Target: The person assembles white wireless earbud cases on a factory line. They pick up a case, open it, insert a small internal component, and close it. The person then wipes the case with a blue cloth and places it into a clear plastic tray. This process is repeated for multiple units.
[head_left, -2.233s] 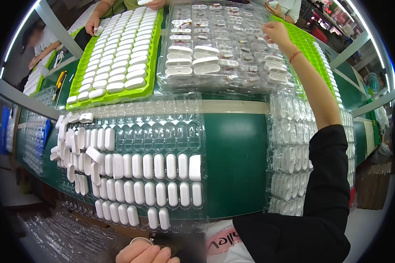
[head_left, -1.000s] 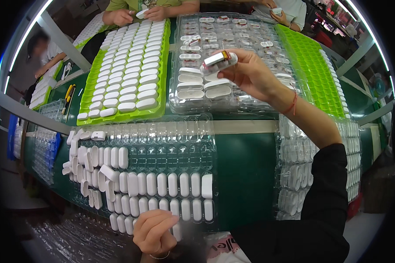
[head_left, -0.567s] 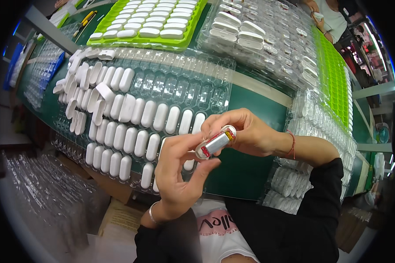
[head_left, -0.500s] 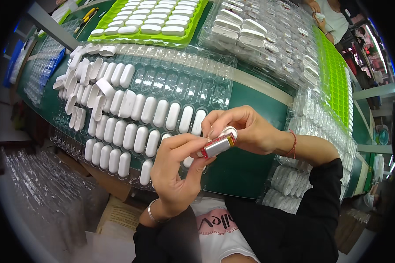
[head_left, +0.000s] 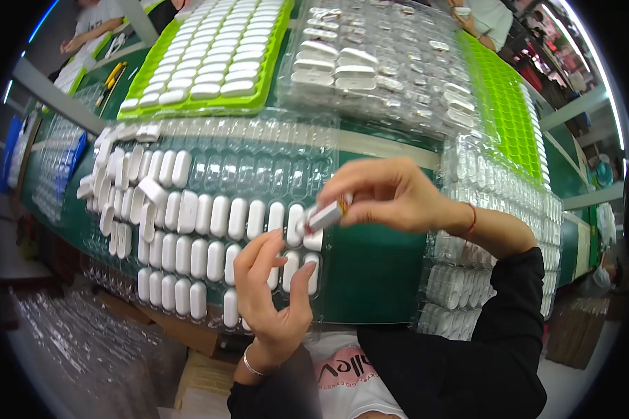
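Note:
Between the thumb and fingers of my right hand [head_left: 391, 195] is a small electronic assembly [head_left: 324, 218] with a silver battery block and a red edge; motion blurs it. It hangs over the right end of a clear blister tray [head_left: 258, 167], close above the white capsule-shaped cases [head_left: 237, 218] that lie there in rows. Nothing is in my left hand [head_left: 272, 293], whose thumb and fingers are spread over the lower rows of cases. Loose open white shells [head_left: 122, 167] are heaped on the left part of the tray.
A lime-green tray [head_left: 264, 98] holding white cases stands at the far left. Beyond my right hand lie stacked clear trays [head_left: 412, 105] with small parts, and a green gridded tray [head_left: 493, 91]. More clear trays [head_left: 461, 279] are piled at right. Other people's hands [head_left: 466, 24] show at the back.
My left hand has let go of the electronic assembly, opened and dropped slightly lower. The assembly, now in my right hand alone, is lower left over the cases. The view has shifted a little.

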`<action>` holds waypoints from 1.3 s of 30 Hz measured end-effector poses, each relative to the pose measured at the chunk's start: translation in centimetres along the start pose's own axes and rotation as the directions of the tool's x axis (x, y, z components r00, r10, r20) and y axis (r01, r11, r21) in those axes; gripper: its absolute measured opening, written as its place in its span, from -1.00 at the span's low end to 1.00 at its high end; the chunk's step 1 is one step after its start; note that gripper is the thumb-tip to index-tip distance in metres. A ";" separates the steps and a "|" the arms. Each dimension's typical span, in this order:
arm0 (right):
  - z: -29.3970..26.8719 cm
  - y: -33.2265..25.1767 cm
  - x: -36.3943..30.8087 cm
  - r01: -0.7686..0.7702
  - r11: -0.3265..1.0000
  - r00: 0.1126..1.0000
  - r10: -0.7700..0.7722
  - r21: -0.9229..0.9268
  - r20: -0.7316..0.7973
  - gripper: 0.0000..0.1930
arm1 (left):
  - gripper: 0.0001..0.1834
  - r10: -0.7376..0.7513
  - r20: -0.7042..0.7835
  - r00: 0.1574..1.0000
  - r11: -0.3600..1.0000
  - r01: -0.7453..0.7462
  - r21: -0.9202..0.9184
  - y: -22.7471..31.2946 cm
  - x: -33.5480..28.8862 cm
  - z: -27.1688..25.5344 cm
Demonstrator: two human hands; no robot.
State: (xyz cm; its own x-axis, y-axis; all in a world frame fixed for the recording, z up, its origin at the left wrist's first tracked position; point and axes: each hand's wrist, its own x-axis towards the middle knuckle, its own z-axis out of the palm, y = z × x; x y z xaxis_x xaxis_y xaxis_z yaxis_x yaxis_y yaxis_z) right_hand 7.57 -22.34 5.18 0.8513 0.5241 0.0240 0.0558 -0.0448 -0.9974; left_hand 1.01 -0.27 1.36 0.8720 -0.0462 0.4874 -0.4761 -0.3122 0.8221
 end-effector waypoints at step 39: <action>-5.9 -2.3 -24.2 0.041 0.999 0.459 -0.030 -0.013 -0.888 -0.62 | -0.68 -0.204 0.191 0.960 0.430 -0.087 0.899 -18.9 15.9 -7.0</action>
State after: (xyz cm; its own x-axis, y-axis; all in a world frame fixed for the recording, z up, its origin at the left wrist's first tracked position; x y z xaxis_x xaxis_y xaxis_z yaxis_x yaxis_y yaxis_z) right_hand -10.11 -39.91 7.26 0.8521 -0.5135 0.1011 0.0971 -0.0347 -0.9947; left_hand 23.09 11.56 -4.33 0.9561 -0.1617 0.2445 -0.1782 -0.9829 0.0464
